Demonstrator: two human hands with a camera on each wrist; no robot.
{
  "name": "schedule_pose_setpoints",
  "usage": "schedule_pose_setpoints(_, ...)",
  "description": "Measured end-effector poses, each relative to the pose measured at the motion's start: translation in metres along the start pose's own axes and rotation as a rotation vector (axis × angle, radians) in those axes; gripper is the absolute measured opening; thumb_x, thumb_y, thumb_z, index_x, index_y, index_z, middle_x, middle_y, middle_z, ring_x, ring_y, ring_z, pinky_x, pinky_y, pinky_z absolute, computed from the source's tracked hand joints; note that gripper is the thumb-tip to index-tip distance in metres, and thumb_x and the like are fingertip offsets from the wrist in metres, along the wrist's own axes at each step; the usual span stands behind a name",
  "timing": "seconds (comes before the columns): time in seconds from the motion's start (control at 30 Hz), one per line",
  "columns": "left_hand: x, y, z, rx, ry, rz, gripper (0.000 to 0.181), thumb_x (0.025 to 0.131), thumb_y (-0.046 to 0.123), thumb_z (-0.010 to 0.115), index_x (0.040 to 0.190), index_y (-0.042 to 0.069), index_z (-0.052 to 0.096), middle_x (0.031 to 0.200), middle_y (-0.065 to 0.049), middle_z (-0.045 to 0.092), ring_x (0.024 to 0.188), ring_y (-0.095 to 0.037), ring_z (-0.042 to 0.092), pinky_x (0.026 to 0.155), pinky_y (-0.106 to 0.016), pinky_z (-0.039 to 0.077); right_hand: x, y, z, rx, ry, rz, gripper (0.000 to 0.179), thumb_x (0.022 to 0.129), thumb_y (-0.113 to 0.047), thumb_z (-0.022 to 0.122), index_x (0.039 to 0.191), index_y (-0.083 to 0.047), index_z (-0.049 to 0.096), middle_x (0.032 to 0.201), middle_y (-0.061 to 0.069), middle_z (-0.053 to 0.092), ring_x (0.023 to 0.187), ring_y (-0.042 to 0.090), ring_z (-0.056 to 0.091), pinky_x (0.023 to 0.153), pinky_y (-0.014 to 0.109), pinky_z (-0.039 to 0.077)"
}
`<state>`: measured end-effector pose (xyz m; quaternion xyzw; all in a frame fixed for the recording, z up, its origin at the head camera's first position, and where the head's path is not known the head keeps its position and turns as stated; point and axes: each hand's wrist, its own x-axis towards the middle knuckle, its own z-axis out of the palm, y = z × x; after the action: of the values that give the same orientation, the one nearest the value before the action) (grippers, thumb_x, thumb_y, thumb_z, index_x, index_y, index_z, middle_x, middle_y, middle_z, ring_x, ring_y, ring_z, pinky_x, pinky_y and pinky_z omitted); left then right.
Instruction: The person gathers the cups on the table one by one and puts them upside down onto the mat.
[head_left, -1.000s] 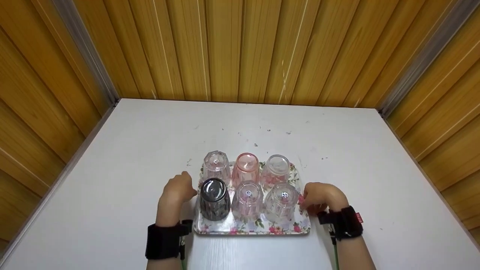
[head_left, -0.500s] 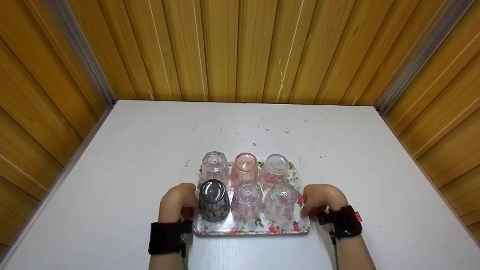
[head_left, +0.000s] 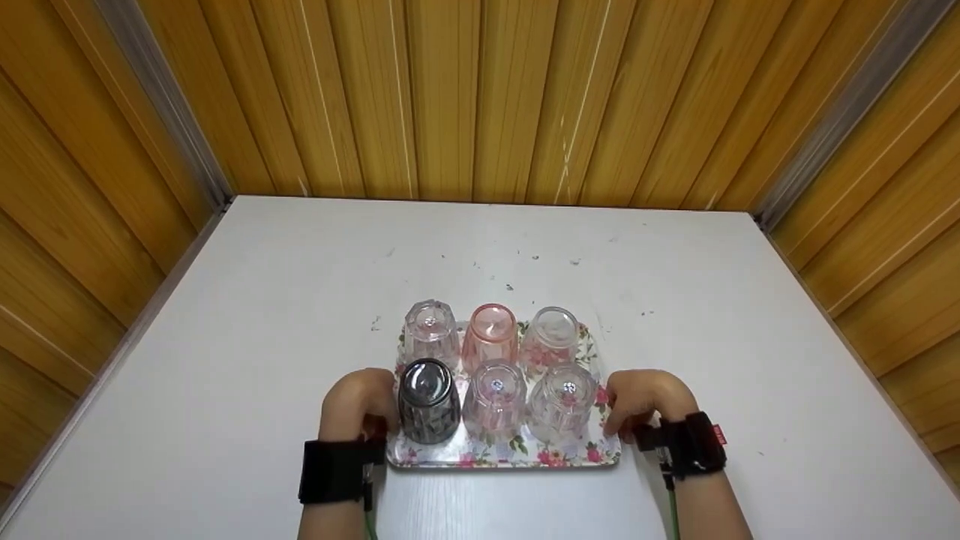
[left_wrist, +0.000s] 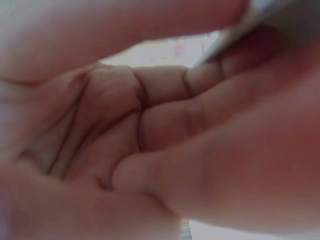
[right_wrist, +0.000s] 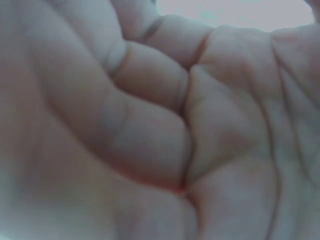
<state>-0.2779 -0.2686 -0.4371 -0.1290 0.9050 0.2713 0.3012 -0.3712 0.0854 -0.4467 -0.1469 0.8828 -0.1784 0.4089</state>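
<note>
In the head view, a white floral tray carries upside-down glasses in two rows of three. At the back stand a clear faceted glass, a pink glass and another clear glass. In front are a dark smoky glass, a clear ribbed glass and a second ribbed one. My left hand grips the tray's left edge, close beside the dark glass. On the opposite edge, my right hand pinches the rim. Both wrist views are filled by curled fingers and palms; the fingertips under the tray are hidden.
The tray lies near the front of a white table with small dark scuffs beyond it. A wood-patterned panel wall closes the back, and similar panels flank both sides. Black straps with green cables are on both wrists.
My left hand has come down and toward me onto the tray's left edge. My right hand keeps its place at the right edge. Tray and glasses look unmoved.
</note>
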Motion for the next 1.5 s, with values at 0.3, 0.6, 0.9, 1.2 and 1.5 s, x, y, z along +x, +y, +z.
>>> schedule_pose_setpoints(0.3, 0.003, 0.001, 0.001, 0.003, 0.025, 0.030, 0.009, 0.064, -0.008, 0.064, 0.062, 0.001, 0.062, 0.056, -0.005, 0.056, 0.047, -0.016, 0.048, 0.040, -0.023, 0.039, 0.005, 0.003, -0.001, 0.030, 0.035, -0.003, 0.012, 0.068, -0.004, 0.070, 0.069, -0.003, 0.058, 0.057, 0.005, 0.059, 0.047, 0.013, 0.053, 0.046, 0.020, 0.041)
schedule_pose_setpoints(0.6, 0.016, -0.001, 0.009, -0.026, 0.112, 0.122, 0.013, 0.068, -0.010, 0.055, 0.061, -0.001, 0.062, 0.053, -0.011, 0.059, 0.042, -0.018, 0.054, 0.038, -0.027, 0.046, 0.012, 0.006, 0.001, 0.110, 0.104, -0.039, 0.011, 0.070, -0.002, 0.066, 0.075, 0.000, 0.056, 0.064, 0.009, 0.060, 0.049, 0.016, 0.058, 0.051, 0.028, 0.052)
schedule_pose_setpoints(0.9, 0.029, -0.003, 0.008, -0.034, 0.176, 0.180, 0.012, 0.066, -0.007, 0.052, 0.067, 0.001, 0.061, 0.056, -0.008, 0.060, 0.046, -0.017, 0.055, 0.044, -0.029, 0.047, 0.017, 0.010, -0.003, 0.153, 0.154, -0.082, 0.007, 0.072, -0.001, 0.060, 0.074, -0.001, 0.053, 0.059, 0.009, 0.059, 0.046, 0.015, 0.058, 0.049, 0.029, 0.053)
schedule_pose_setpoints(1.2, 0.044, 0.000, 0.009, -0.115, 0.235, 0.201, 0.021, 0.070, -0.010, 0.052, 0.088, -0.009, 0.063, 0.061, -0.012, 0.061, 0.046, -0.020, 0.059, 0.046, -0.031, 0.050, 0.021, 0.008, -0.001, 0.198, 0.241, -0.082, 0.005, 0.079, -0.003, 0.049, 0.084, -0.001, 0.050, 0.055, 0.011, 0.057, 0.043, 0.017, 0.058, 0.045, 0.031, 0.051)
schedule_pose_setpoints(1.5, 0.038, -0.001, 0.018, -0.157, 0.363, 0.174, 0.028, 0.076, -0.005, 0.054, 0.103, -0.014, 0.055, 0.078, -0.022, 0.061, 0.052, -0.021, 0.059, 0.048, -0.031, 0.050, 0.014, 0.004, 0.015, 0.188, 0.374, -0.062, 0.007, 0.085, -0.003, 0.043, 0.091, 0.001, 0.044, 0.070, 0.014, 0.056, 0.043, 0.018, 0.056, 0.043, 0.031, 0.050)
